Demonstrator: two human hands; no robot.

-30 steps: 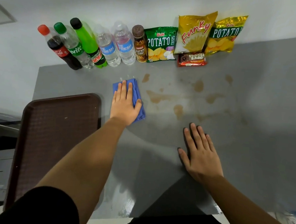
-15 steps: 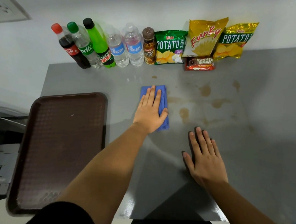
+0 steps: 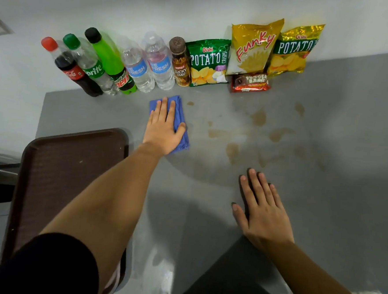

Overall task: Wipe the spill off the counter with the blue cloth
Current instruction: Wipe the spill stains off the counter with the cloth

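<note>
From the head camera, the landmark is the folded blue fabric cloth [image 3: 181, 123], lying flat on the grey matte counter [image 3: 335, 179]. The left hand [image 3: 162, 130] lies spread on top of the cloth, palm down and fingers straight, pressing it to the surface rather than pinching it; the thumb hooks over the cloth's right edge. The right hand [image 3: 264, 211] rests open and flat on bare counter, nearer the person than the cloth and to its right, holding nothing.

The brownish spill [image 3: 258, 118] lies to the right of the cloth as scattered patches and thin smears: a small drop just beside its far right corner, larger blots well apart from it further right. Much of it looks unwiped, so the job seems at an early or middle stage.

Beyond the cloth, against the white wall, stands a row of plastic drink bottles [image 3: 134, 67], and to the right of them are foil snack bags [image 3: 255, 47]. A dark brown plastic tray [image 3: 72, 166] sits left of the cloth, nearer the person.

The cloth looks light, soft and limp, likely to bunch or slide under a loose touch. Flat palm pressure across its middle, with the thumb keeping the edge, should carry it best; its far end is near the bottles, so sweeping that way could topple them.
</note>
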